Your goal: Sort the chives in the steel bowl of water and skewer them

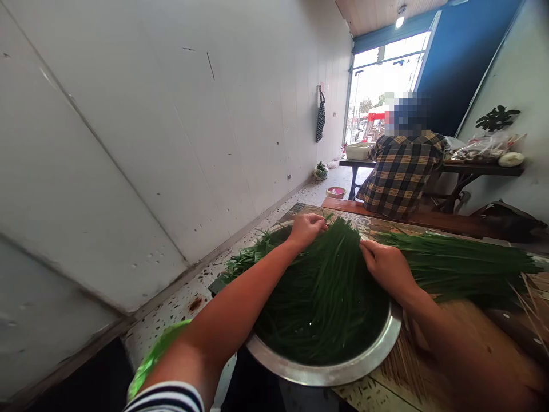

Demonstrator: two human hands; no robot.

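A wide metal basin [315, 372] holds long flat green leaves that look like garlic chives [330, 292], their ends gathered in a bunch toward the far rim. At the bunch's left, my left hand [307, 230] is closed in a pinch on a few chive ends. My right hand [386, 266] is closed against the bunch's right edge; what lies inside its fingers is hidden. Thin wooden skewers [405, 357] lie beside the basin, below my right forearm.
More chives [463, 260] lie on the wooden table to the right. Leafy greens [249, 257] sit left of the basin. A bright green bag [156, 349] is at lower left. Ahead, a person in a plaid shirt [403, 171] sits on a bench, facing away. A white wall [171, 143] runs along the left.
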